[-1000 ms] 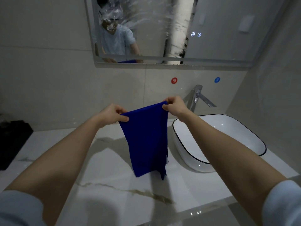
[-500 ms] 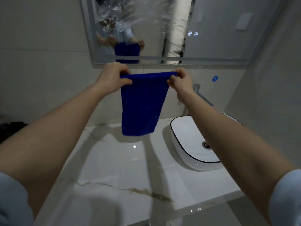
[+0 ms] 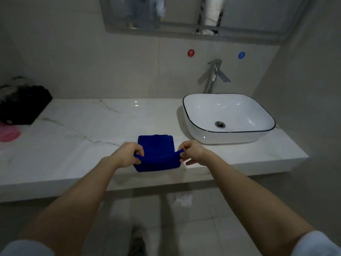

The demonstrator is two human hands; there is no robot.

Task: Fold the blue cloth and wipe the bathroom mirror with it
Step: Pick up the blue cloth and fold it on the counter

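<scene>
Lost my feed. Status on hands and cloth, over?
Left hand and right hand each pinch a near corner of the blue cloth. Cloth rests on the countertop, near edge lifted, beside the sink. Nothing in the way.

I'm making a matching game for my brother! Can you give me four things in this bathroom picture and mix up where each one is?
Things:
1. blue cloth
2. basin
3. pink object
4. tap

Places:
A. at the counter's far left edge
B. behind the basin, by the wall
C. pinched by the left hand and right hand
D. on the counter's right end

Pairs: 1-C, 2-D, 3-A, 4-B
</scene>
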